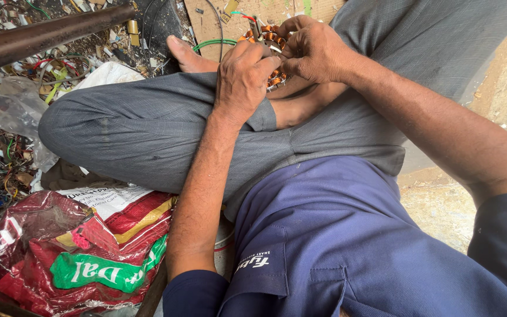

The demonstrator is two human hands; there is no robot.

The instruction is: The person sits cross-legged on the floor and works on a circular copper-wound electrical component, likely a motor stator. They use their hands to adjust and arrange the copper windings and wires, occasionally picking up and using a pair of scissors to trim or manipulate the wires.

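right now you are sitting cross-legged, and both your hands meet over your bare foot (192, 57) and ankle, closed around a round motor stator (270, 54) wound with copper coils. your left hand (243, 79) curls over the near side of the stator, fingers wrapped tight on its rim, knuckles up. your right hand (314, 50) grips the far side, fingertips pinched in at the top of the windings. red and green wires (218, 41) run off the stator toward a sheet of cardboard (271, 10) beyond it. the stator rests above your grey trousers (148, 126). to your left lie a red printed sack (68, 252), a dark pipe (48, 32) and a litter of wire scraps (7, 135)
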